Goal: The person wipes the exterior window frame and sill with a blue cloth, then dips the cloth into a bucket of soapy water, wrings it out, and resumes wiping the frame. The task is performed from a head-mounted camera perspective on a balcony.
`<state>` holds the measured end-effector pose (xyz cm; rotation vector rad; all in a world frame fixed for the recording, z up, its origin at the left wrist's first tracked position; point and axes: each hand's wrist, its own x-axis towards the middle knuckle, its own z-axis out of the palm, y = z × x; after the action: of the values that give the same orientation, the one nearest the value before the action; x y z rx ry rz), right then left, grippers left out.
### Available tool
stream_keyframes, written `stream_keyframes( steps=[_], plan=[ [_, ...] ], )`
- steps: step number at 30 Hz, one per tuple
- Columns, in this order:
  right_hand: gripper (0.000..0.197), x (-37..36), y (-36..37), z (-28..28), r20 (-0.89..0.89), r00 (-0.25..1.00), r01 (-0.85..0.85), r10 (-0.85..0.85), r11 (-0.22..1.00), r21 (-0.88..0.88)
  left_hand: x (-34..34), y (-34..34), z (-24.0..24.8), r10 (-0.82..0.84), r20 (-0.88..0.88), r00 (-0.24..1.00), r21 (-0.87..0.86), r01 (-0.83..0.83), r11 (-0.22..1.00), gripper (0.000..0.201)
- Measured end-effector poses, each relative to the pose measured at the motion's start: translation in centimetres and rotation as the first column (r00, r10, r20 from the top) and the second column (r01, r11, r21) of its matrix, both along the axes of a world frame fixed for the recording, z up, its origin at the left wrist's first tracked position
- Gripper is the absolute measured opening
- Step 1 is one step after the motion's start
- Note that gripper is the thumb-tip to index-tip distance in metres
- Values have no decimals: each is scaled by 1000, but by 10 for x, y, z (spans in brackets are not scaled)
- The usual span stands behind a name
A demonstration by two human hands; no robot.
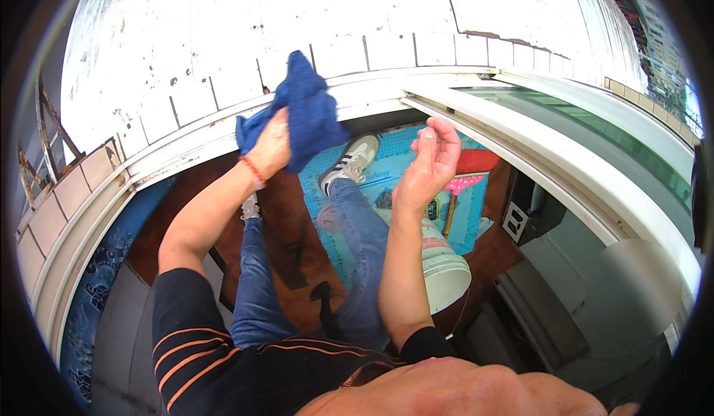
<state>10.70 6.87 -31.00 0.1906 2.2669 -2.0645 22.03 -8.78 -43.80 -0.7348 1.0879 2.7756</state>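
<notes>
A dark blue cloth (309, 114) is bunched in my left hand (272, 146), which is closed around it. Part of the cloth stands up above the hand and part hangs to its right, close to the white window sill (357, 92). My right hand (433, 159) is raised near the white sliding window frame (513, 148). Its fingers are loosely curled, and nothing shows in them. Below the right forearm stands a white bucket (445, 274), partly hidden by the arm.
A blue mat (401, 148) lies on the reddish-brown floor (286, 185), with my shoe (355, 159) on it. On the mat are a red item (476, 161) and a pink polka-dot thing (465, 184). Beyond the sill is a bright white ledge (260, 21), spotted with dirt. Window glass (587, 126) is at the right.
</notes>
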Motion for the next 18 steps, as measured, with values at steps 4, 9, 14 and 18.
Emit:
stream_keyframes(
  steps=[4,9,14,18],
  plan=[
    [16,1,-12,5,36,999,17,-15,998,-54,19,-72,82,-370,732,572,-680,574,-457,27],
    [16,11,-25,2,132,985,-94,115,983,-158,-63,-63,82,-501,301,812,-948,197,-250,21],
    [17,1,-14,-2,235,972,50,4,973,-225,-289,34,88,-781,93,618,-943,-197,-268,25],
    [18,-1,-8,-2,275,961,39,18,978,-203,-371,134,-6,-519,59,853,-990,117,80,35]
  ],
)
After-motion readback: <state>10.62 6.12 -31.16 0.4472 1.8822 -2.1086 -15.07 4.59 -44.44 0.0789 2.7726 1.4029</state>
